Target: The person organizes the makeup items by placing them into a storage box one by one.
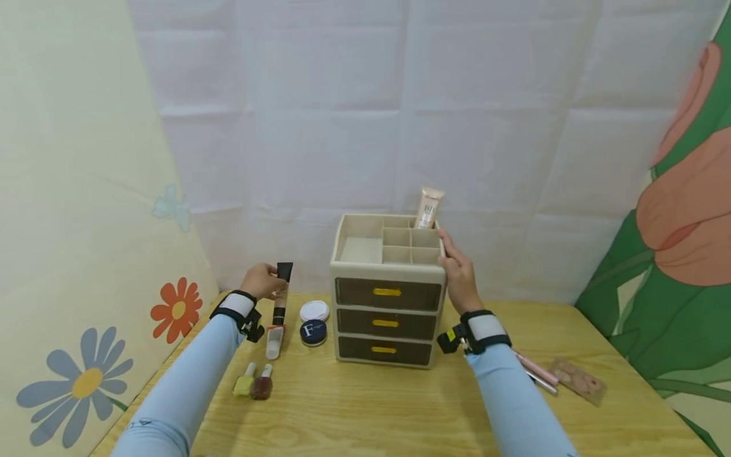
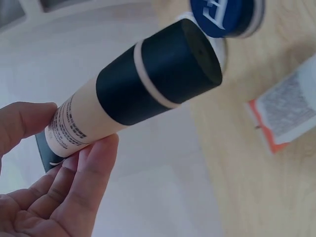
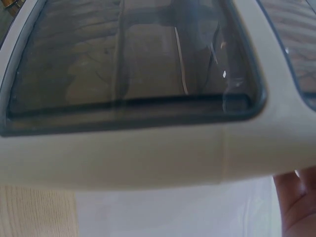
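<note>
Left grip (image 1: pixel 259 282) pinching beige, black-capped plastic tube (image 2: pixel 129 94)
I see it between thumb (image 2: pixel 24 123) and fingers (image 2: pixel 94 170); right grip (image 1: pixel 462 277), unclenched, touches cream plastic drawer box (image 1: pixel 388 306).

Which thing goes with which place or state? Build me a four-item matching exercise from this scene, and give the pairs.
Things:
1. BB tube
2. Black-capped tube
3. Blue jar
4. Organizer

Places or states:
A. Touched at the side by the right hand
B. Just in front of the white jar
C. Standing in a top compartment
D. Held in the left hand

Pairs: 1-C, 2-D, 3-B, 4-A
</note>
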{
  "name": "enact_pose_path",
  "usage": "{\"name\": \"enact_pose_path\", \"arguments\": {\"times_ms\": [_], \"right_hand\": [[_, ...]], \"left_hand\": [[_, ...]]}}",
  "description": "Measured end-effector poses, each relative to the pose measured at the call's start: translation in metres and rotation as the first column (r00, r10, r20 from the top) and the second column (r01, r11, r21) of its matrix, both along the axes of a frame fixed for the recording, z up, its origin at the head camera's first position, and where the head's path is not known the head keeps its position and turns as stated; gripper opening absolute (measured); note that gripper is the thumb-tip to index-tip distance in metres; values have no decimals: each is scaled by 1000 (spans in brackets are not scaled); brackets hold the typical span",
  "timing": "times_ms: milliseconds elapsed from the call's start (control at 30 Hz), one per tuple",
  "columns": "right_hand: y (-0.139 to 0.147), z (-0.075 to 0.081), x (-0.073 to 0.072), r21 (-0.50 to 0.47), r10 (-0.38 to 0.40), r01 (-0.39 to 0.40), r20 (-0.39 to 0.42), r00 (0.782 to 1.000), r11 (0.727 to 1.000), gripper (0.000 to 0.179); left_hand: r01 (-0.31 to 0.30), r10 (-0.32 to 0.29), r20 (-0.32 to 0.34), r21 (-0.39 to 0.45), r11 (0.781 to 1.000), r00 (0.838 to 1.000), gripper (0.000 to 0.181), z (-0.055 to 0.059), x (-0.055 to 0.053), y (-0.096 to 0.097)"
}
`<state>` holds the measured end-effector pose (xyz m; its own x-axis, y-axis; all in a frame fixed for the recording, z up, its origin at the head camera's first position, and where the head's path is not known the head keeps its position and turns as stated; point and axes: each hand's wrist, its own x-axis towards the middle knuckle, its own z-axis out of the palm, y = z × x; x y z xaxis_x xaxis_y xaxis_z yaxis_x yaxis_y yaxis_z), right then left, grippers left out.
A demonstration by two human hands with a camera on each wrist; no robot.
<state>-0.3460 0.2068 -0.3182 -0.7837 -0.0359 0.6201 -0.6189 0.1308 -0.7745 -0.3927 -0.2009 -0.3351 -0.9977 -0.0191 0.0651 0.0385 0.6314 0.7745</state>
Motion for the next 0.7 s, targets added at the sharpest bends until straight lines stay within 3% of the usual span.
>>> {"name": "enact_pose_path", "arguments": {"times_ms": [367, 700], "right_hand": [[-5, -4, -3, -16, 21, -21, 3, 1000, 1000, 52], [-8, -1, -4, -13, 3, -3, -18, 1000, 1000, 53]], "left_hand": [[83, -82, -112, 9, 996, 990, 47, 52, 24, 7], [157, -148, -197, 32, 987, 969, 43, 118, 42, 21]]}}
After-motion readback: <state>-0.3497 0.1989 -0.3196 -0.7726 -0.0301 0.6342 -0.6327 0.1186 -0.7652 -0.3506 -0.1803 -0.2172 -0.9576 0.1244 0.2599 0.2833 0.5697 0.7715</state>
